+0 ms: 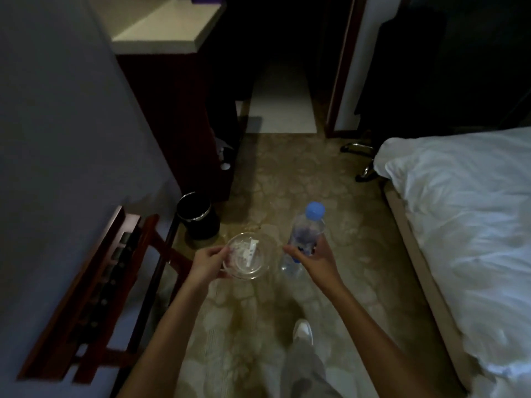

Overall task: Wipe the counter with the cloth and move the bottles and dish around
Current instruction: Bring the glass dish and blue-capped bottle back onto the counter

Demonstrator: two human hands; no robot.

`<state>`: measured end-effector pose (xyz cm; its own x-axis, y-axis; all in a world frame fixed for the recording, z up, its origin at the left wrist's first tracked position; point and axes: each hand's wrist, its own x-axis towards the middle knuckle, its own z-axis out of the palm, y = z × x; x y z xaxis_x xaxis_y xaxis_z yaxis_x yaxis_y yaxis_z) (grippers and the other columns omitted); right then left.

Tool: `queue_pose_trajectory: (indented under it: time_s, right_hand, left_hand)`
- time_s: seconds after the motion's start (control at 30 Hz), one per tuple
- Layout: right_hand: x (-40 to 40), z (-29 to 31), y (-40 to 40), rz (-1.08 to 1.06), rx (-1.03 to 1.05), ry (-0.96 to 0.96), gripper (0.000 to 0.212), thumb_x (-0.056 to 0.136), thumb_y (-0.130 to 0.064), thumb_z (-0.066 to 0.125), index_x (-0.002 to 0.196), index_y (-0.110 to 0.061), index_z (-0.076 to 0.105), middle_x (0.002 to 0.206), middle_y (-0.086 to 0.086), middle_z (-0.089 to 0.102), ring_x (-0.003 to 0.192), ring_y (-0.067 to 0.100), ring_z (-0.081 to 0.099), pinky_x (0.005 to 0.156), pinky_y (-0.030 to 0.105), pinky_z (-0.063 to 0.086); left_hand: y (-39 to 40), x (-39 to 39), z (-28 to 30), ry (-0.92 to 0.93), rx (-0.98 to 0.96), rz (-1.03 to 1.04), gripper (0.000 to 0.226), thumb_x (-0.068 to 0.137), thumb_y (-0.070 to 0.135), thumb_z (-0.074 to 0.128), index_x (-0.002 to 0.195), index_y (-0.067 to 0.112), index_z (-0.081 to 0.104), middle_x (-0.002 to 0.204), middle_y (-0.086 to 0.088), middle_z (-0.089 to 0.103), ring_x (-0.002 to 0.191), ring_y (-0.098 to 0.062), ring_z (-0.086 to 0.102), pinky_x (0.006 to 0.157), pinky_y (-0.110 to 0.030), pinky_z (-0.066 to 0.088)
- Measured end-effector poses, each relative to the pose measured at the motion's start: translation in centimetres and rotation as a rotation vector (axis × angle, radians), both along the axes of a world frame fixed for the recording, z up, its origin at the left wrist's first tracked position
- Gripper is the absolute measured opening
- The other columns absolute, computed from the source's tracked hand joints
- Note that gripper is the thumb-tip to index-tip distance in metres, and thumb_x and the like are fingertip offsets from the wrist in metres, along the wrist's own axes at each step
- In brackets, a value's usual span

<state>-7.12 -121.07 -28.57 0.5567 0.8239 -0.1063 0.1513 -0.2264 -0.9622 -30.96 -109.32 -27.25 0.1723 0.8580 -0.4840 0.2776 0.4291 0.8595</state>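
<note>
The left hand (pixel 207 261) holds a clear glass dish (pixel 249 255) by its near-left rim, thumb curled over the edge; small white packets (pixel 245 251) lie inside. Just right of it, the right hand (pixel 311 258) grips a clear water bottle (pixel 303 239) around its middle, blue cap (pixel 315 210) pointing away. Both are carried above the patterned carpet (pixel 287 173).

Dark round waste bin (pixel 197 216) on patterned carpet (pixel 258 173) beside a dark wooden cabinet (pixel 172 110), folding wooden luggage rack (pixel 94 282) against the left wall, bed with rumpled white duvet (pixel 465 225) at right, chrome chair base (pixel 359 150) near the doorway
</note>
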Motion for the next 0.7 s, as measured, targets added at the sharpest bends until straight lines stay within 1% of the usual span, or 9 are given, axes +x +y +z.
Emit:
queue_pose_trajectory:
  time_s: [0.07,0.13,0.23,0.3,0.33,0.47,0.57,0.63,0.7]
  right_hand:
    - [2.9,0.2,5.8,0.007,0.013,-0.01,0.061,0.071,-0.034,0.091,0.118,-0.017,0.058,0.103,-0.013,0.068,0.089,-0.016,0.063,0.075,0.005,0.047]
    - [6.2,0.5,12.0,0.044,0.036,-0.013,0.058,0.072,-0.033,0.091,0.117,-0.02,0.056,0.102,-0.018,0.065,0.088,-0.021,0.06,0.075,0.002,0.045]
    - [11.4,1.7,20.4,0.108,0.052,0.02,0.062,0.069,-0.042,0.091,0.118,-0.024,0.058,0.107,-0.016,0.068,0.097,-0.013,0.063,0.084,0.01,0.049]
    - [14.7,3.0,25.5,0.12,0.069,0.02,0.074,0.063,-0.055,0.09,0.123,-0.025,0.058,0.113,-0.014,0.068,0.105,-0.005,0.065,0.09,0.017,0.051]
    - [16.3,3.7,28.0,0.13,0.081,0.015,0.078,0.06,-0.058,0.088,0.124,-0.026,0.057,0.114,-0.015,0.068,0.106,-0.005,0.064,0.09,0.014,0.05]
    - [21.4,5.9,37.8,0.157,0.101,0.007,0.082,0.055,-0.067,0.084,0.122,-0.028,0.058,0.114,-0.016,0.067,0.104,-0.006,0.063,0.084,0.007,0.047]
    - [24.5,6.6,45.2,0.207,0.113,0.031,0.084,0.052,-0.072,0.083,0.12,-0.029,0.058,0.113,-0.015,0.069,0.104,-0.005,0.064,0.085,0.012,0.048]
    - [26.6,6.8,50.3,0.223,0.13,0.03,0.088,0.05,-0.075,0.081,0.12,-0.027,0.058,0.113,-0.015,0.068,0.104,-0.006,0.064,0.087,0.014,0.049]
    - [28.8,7.0,55.6,0.238,0.152,0.03,0.084,0.054,-0.069,0.083,0.122,-0.026,0.057,0.114,-0.017,0.066,0.104,-0.01,0.061,0.091,0.016,0.05]
  left_hand:
    - [5.3,3.2,0.3,0.012,0.022,-0.007,0.021,0.103,0.01,0.061,0.115,-0.003,0.07,0.094,-0.019,0.067,0.073,-0.028,0.067,0.045,-0.029,0.059]
    - [10.8,6.4,0.6,0.03,0.047,-0.002,0.021,0.103,0.011,0.06,0.113,-0.004,0.071,0.089,-0.017,0.068,0.069,-0.025,0.066,0.042,-0.025,0.055]
    - [18.8,11.2,1.2,0.061,0.056,0.025,0.026,0.104,0.011,0.059,0.116,-0.008,0.071,0.084,-0.017,0.067,0.062,-0.022,0.065,0.042,-0.026,0.054]
    - [23.6,14.4,2.2,0.062,0.054,0.044,0.026,0.104,0.011,0.058,0.116,-0.009,0.071,0.083,-0.021,0.065,0.065,-0.028,0.065,0.049,-0.039,0.062]
    - [26.1,15.9,2.8,0.068,0.049,0.053,0.025,0.104,0.011,0.058,0.114,-0.008,0.071,0.084,-0.022,0.065,0.066,-0.031,0.064,0.052,-0.042,0.063]
    - [34.4,20.8,5.1,0.062,0.041,0.086,0.023,0.104,0.008,0.058,0.114,-0.008,0.071,0.08,-0.02,0.067,0.062,-0.026,0.064,0.043,-0.028,0.057]
    - [41.0,24.1,6.0,0.049,0.04,0.079,0.024,0.104,0.009,0.058,0.116,-0.006,0.072,0.089,-0.023,0.071,0.072,-0.028,0.068,0.055,-0.031,0.061]
    - [45.8,26.3,6.1,0.038,0.046,0.088,0.025,0.105,0.008,0.056,0.117,-0.007,0.071,0.095,-0.027,0.07,0.074,-0.03,0.067,0.054,-0.03,0.061]
    - [51.0,28.6,6.3,0.02,0.057,0.091,0.025,0.105,0.007,0.054,0.117,-0.009,0.069,0.094,-0.028,0.069,0.071,-0.03,0.067,0.05,-0.032,0.061]
